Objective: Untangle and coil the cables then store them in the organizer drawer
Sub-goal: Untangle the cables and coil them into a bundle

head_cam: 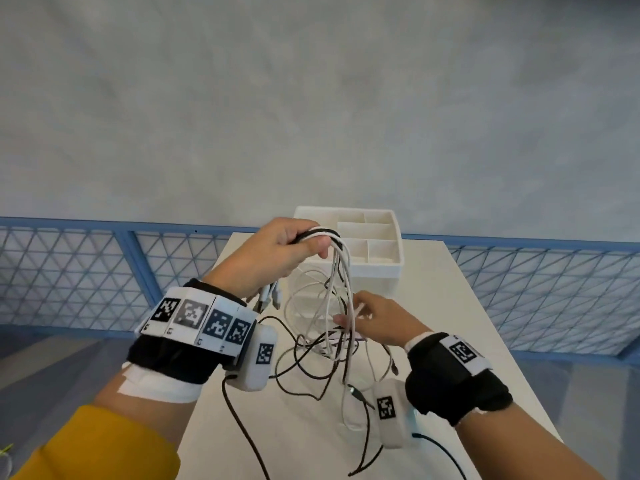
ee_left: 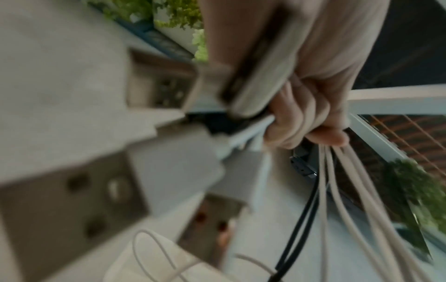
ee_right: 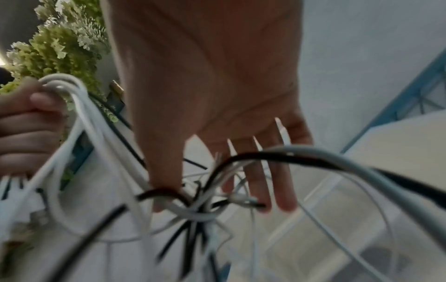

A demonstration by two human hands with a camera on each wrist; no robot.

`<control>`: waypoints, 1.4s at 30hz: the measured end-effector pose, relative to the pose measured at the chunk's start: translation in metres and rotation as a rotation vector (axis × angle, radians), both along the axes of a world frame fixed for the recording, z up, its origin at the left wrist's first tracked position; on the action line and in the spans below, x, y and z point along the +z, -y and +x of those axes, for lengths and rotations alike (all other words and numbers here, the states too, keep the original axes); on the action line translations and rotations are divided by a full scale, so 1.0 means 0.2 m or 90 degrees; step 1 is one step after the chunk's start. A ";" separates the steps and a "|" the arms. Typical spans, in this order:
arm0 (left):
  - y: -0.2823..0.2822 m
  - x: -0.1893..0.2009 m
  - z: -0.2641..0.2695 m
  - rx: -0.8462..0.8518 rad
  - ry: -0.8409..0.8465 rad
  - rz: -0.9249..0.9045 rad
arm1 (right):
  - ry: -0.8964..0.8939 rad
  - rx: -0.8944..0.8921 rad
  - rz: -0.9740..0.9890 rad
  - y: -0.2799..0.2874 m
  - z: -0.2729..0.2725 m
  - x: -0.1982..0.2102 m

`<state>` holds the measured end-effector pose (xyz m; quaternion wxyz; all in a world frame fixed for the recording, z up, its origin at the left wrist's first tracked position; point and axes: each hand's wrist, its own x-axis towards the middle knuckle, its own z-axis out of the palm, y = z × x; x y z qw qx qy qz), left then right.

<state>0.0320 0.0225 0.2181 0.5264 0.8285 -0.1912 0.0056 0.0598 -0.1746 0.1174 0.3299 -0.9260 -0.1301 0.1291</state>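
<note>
My left hand (head_cam: pixel 287 251) is raised above the table and grips a bundle of white and black cables (head_cam: pixel 337 271), looped over its curled fingers (ee_left: pixel 301 124). Several USB plugs (head_cam: pixel 266 296) dangle under that wrist, blurred and close in the left wrist view (ee_left: pixel 72 200). The strands hang down into a knot (head_cam: pixel 332 341) just above the table. My right hand (head_cam: pixel 349 318) is lower and pinches into this knot (ee_right: pixel 200 211); white strands run between its fingers (ee_right: pixel 284 190). The white organizer (head_cam: pixel 381 268), with open compartments on top, stands behind the cables.
The narrow white table (head_cam: pixel 450 341) carries loose black and white cable ends (head_cam: pixel 301 368) and a jack plug (head_cam: pixel 356 393) near the front. A blue mesh railing (head_cam: pixel 69 271) runs behind and beside the table. Green plants (ee_right: pixel 60 47) show in the right wrist view.
</note>
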 end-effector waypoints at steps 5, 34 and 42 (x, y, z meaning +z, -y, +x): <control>-0.07 -0.02 0.02 0.088 0.002 -0.041 | -0.231 0.046 0.218 0.15 -0.09 0.02; 0.09 -0.01 -0.04 -0.033 0.028 -0.032 | 0.014 0.221 0.394 -0.09 -0.07 0.18; -0.04 -0.07 0.01 0.102 0.037 -0.196 | 0.233 0.054 0.325 -0.03 -0.01 -0.01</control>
